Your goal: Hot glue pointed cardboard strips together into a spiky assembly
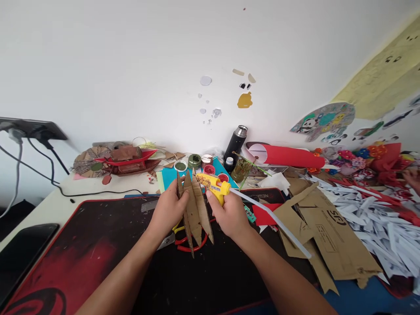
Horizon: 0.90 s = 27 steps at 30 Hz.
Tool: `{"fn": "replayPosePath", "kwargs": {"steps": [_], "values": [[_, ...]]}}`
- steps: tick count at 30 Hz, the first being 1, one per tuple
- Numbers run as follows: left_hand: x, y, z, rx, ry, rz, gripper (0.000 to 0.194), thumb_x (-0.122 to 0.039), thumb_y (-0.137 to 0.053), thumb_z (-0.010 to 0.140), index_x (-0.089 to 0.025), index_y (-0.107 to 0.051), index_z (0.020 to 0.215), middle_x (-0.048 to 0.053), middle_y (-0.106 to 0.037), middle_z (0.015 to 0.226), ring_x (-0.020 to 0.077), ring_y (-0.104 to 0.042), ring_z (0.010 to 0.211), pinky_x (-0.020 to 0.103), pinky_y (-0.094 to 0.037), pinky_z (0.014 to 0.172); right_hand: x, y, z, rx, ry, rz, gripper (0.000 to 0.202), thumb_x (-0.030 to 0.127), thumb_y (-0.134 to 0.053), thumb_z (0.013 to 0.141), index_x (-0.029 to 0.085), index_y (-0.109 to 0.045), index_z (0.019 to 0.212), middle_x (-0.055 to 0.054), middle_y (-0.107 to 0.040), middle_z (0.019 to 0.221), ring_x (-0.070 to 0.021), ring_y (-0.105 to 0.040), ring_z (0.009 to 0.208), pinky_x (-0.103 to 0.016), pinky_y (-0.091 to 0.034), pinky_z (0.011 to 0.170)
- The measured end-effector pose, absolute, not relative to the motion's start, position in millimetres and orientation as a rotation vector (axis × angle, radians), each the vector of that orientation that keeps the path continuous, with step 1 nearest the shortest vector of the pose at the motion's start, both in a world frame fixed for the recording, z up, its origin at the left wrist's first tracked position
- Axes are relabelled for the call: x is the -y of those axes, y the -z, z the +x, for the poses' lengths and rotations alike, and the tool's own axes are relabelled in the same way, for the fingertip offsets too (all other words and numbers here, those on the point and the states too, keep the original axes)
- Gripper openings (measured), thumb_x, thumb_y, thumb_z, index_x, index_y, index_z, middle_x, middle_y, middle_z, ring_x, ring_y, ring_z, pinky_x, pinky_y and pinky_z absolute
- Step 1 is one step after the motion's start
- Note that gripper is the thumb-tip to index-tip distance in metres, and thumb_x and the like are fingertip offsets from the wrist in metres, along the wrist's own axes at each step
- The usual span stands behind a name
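Observation:
My left hand (169, 211) is closed on long, pointed cardboard pieces (193, 208), held upright and side by side over the dark mat. In my right hand (232, 215) is a yellow glue gun (213, 183), its nozzle end close to the top of the rightmost piece. A long whitish glue stick (272, 214) sticks out of the gun's back and slants down to the right. Red-handled scissors (192, 248) lie on the mat beneath the cardboard, partly hidden by it.
Paint jars (194, 162), a black thermos (235, 142) and a red paper roll (292, 156) stand or lie along the wall. Cardboard sheets (337, 240) and white paper strips (377, 223) cover the right. A phone-like black object (28, 249) is at left. Another person's hand (411, 180) shows far right.

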<state>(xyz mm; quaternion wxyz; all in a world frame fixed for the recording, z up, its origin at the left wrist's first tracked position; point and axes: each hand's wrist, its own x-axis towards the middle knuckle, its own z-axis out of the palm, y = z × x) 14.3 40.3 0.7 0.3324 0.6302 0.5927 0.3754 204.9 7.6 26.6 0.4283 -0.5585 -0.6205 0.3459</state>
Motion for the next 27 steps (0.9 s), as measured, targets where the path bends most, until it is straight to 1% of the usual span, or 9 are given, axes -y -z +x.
{"fn": "replayPosePath", "kwargs": {"steps": [3, 6, 8, 11, 14, 17, 22, 25, 27], "values": [[-39, -1, 15, -1.496, -1.012, 1.637, 0.051, -0.038, -0.053, 0.094, -0.018, -0.061, 0.141, 0.014, -0.075, 0.135, 0.0348, -0.071, 0.122, 0.044, -0.053, 0.105, -11, -26, 198, 1.681, -0.635, -1.512, 0.035, 0.052, -0.060, 0.100, 0.024, -0.063, 0.080, -0.007, -0.068, 0.074, -0.0261, -0.064, 0.072, -0.037, -0.048, 0.069], [-38, -2, 16, -1.472, -1.026, 1.628, 0.054, -0.037, -0.053, 0.095, -0.018, -0.059, 0.145, 0.014, -0.073, 0.141, 0.0342, -0.069, 0.127, 0.045, -0.052, 0.109, -14, -25, 195, 1.732, -0.582, -1.562, 0.038, 0.053, -0.056, 0.102, 0.023, -0.064, 0.081, -0.008, -0.067, 0.075, -0.0259, -0.064, 0.070, -0.036, -0.046, 0.067], [-37, -2, 16, -1.479, -1.028, 1.630, 0.055, -0.037, -0.053, 0.095, -0.018, -0.059, 0.146, 0.013, -0.073, 0.141, 0.0340, -0.069, 0.127, 0.045, -0.053, 0.107, -16, -24, 195, 1.755, -0.535, -1.582, 0.036, 0.050, -0.055, 0.103, 0.022, -0.065, 0.081, -0.007, -0.067, 0.073, -0.0251, -0.064, 0.068, -0.035, -0.045, 0.066], [-37, -2, 16, -1.511, -1.009, 1.648, 0.055, -0.037, -0.052, 0.095, -0.017, -0.059, 0.146, 0.013, -0.076, 0.136, 0.0337, -0.073, 0.120, 0.044, -0.056, 0.099, -18, -24, 195, 1.783, -0.472, -1.603, 0.036, 0.046, -0.055, 0.104, 0.022, -0.064, 0.078, -0.006, -0.066, 0.068, -0.0236, -0.064, 0.064, -0.034, -0.045, 0.063], [-37, -2, 17, -1.524, -0.996, 1.663, 0.054, -0.039, -0.051, 0.095, -0.016, -0.060, 0.143, 0.013, -0.078, 0.130, 0.0334, -0.075, 0.112, 0.044, -0.057, 0.095, -21, -22, 194, 1.797, -0.433, -1.563, 0.032, 0.044, -0.057, 0.104, 0.021, -0.069, 0.086, -0.008, -0.072, 0.075, -0.0251, -0.069, 0.072, -0.033, -0.050, 0.066], [-37, -1, 17, -1.511, -1.008, 1.660, 0.053, -0.039, -0.051, 0.095, -0.016, -0.061, 0.142, 0.012, -0.079, 0.127, 0.0326, -0.076, 0.110, 0.043, -0.057, 0.095, -22, -20, 194, 1.799, -0.405, -1.519, 0.027, 0.042, -0.059, 0.104, 0.020, -0.073, 0.096, -0.009, -0.076, 0.085, -0.0264, -0.073, 0.082, -0.032, -0.053, 0.072], [-37, 0, 17, -1.515, -1.007, 1.662, 0.054, -0.039, -0.052, 0.094, -0.017, -0.061, 0.143, 0.012, -0.078, 0.132, 0.0328, -0.075, 0.115, 0.043, -0.057, 0.096, -23, -18, 195, 1.803, -0.403, -1.533, 0.030, 0.044, -0.059, 0.104, 0.019, -0.074, 0.096, -0.009, -0.076, 0.086, -0.0259, -0.073, 0.080, -0.032, -0.054, 0.072], [-37, 1, 17, -1.499, -1.019, 1.653, 0.054, -0.039, -0.053, 0.095, -0.018, -0.060, 0.144, 0.012, -0.076, 0.137, 0.0330, -0.073, 0.121, 0.043, -0.056, 0.100, -23, -19, 195, 1.792, -0.414, -1.523, 0.031, 0.044, -0.057, 0.105, 0.019, -0.074, 0.100, -0.010, -0.077, 0.090, -0.0264, -0.074, 0.084, -0.033, -0.054, 0.074], [-38, 1, 17, -1.493, -1.029, 1.645, 0.054, -0.039, -0.053, 0.094, -0.018, -0.060, 0.144, 0.011, -0.075, 0.138, 0.0329, -0.072, 0.123, 0.043, -0.056, 0.103, -23, -20, 194, 1.787, -0.429, -1.523, 0.033, 0.045, -0.055, 0.105, 0.018, -0.074, 0.100, -0.010, -0.077, 0.089, -0.0263, -0.073, 0.083, -0.033, -0.054, 0.074]]}}
